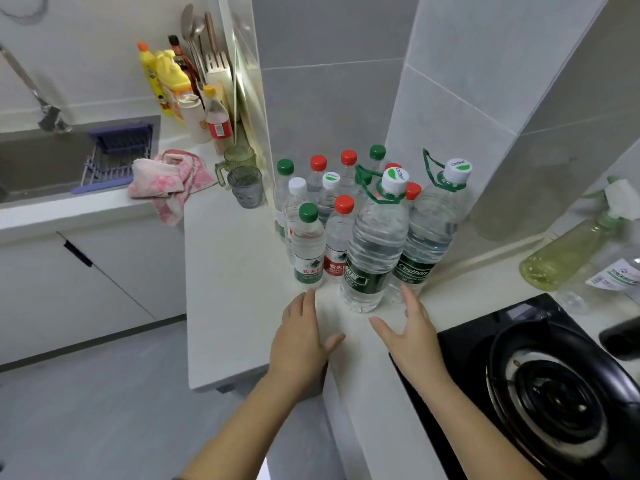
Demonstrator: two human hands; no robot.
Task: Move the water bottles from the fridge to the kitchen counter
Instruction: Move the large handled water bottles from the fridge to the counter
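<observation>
Several water bottles stand upright in a cluster on the white kitchen counter [235,306], in the corner against the tiled wall. Two big clear bottles with green labels are in front right: one [375,244] nearest me, another [433,226] behind it. Small bottles with green caps [308,247] and red caps [339,240] fill the left side. My left hand [301,337] hovers open just in front of the small green-capped bottle, fingers straight. My right hand [408,327] is open too, fingers spread, close to the base of the nearest big bottle. Neither hand holds anything. The fridge is out of view.
A black gas stove [554,375] sits at the right. A yellow-green spray bottle [568,251] lies beyond it. Two glass cups [244,181], a pink towel [166,178], condiment bottles [180,88] and a sink [45,157] with a rack are at the left.
</observation>
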